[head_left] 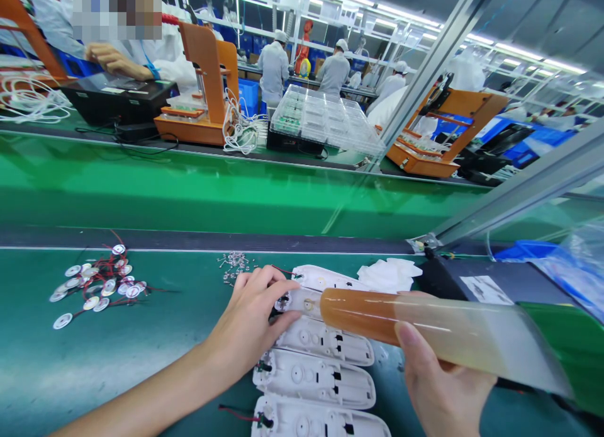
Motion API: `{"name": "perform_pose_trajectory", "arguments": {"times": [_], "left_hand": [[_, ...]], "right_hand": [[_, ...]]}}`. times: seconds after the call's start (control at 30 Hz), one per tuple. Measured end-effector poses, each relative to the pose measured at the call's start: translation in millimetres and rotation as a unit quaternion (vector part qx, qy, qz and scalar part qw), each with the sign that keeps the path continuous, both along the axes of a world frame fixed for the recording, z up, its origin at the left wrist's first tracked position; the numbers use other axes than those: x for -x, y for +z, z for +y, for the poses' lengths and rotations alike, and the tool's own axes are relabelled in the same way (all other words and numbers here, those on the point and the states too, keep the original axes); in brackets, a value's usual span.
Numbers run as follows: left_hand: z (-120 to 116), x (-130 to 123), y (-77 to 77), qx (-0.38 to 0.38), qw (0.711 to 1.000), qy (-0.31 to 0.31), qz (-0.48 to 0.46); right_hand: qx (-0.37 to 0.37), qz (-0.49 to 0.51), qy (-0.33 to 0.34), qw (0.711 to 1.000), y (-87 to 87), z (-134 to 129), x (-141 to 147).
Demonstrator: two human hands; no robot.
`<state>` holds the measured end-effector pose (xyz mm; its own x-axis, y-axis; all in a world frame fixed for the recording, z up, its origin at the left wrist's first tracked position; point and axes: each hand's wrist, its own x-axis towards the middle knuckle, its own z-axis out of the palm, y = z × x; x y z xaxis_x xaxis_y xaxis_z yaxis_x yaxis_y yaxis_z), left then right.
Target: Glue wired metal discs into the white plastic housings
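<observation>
Several white plastic housings [314, 379] lie side by side in a column on the green mat. My left hand [257, 311] has its thumb and fingers around the left end of one housing [309, 303] near the top of the column. In my right hand [431, 368] is a long tapered tube [438, 327], amber at its tip and pale toward the rear. Its amber tip lies over that same housing and hides part of it. Red wires and small dark parts show at the left ends of some housings.
Round white discs with red wires [108, 286] are heaped at the left, small screws [233, 265] nearer the middle. White crumpled material [389, 274] lies behind the tube. A dark box [476, 279] stands at right. Beyond the green barrier [189, 191], orange fixtures [207, 84] and people are visible.
</observation>
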<state>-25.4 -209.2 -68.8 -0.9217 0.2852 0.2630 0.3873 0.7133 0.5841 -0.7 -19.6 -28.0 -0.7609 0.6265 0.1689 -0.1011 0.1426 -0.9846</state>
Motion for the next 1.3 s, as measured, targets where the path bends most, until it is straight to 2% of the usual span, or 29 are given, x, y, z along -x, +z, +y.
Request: {"name": "perform_pose_trajectory", "arguments": {"times": [0.17, 0.43, 0.77, 1.03, 1.13, 1.23, 1.3], "left_hand": [[-1.1, 0.6, -1.1, 0.001, 1.000, -0.004, 0.005], [0.5, 0.6, 0.0, -0.003, 1.000, -0.004, 0.003], [-0.2, 0.2, -0.6, 0.003, 1.000, -0.007, -0.002], [0.8, 1.5, 0.7, 0.013, 1.000, 0.002, -0.012], [0.8, 2.3, 3.6, 0.026, 0.999, -0.004, -0.024], [0.6, -0.3, 13.5, 0.034, 0.999, 0.018, -0.028], [0.5, -4.9, 22.3, 0.041, 0.999, 0.025, -0.018]], "right_hand": [[-0.016, 0.027, -0.013, 0.999, -0.5, 0.6, 1.1], [0.018, 0.002, -0.009, 1.000, -1.7, 0.3, -0.9], [0.013, 0.020, -0.020, 1.000, 1.0, 5.9, 1.1], [-0.006, 0.030, -0.016, 0.999, -12.0, 25.8, 7.9], [0.049, 0.081, -0.019, 0.995, -3.6, 29.0, 12.3], [0.164, 0.130, -0.026, 0.978, 15.7, 32.6, 17.4], [0.203, 0.121, -0.029, 0.971, 29.4, 37.5, 20.2]]}}
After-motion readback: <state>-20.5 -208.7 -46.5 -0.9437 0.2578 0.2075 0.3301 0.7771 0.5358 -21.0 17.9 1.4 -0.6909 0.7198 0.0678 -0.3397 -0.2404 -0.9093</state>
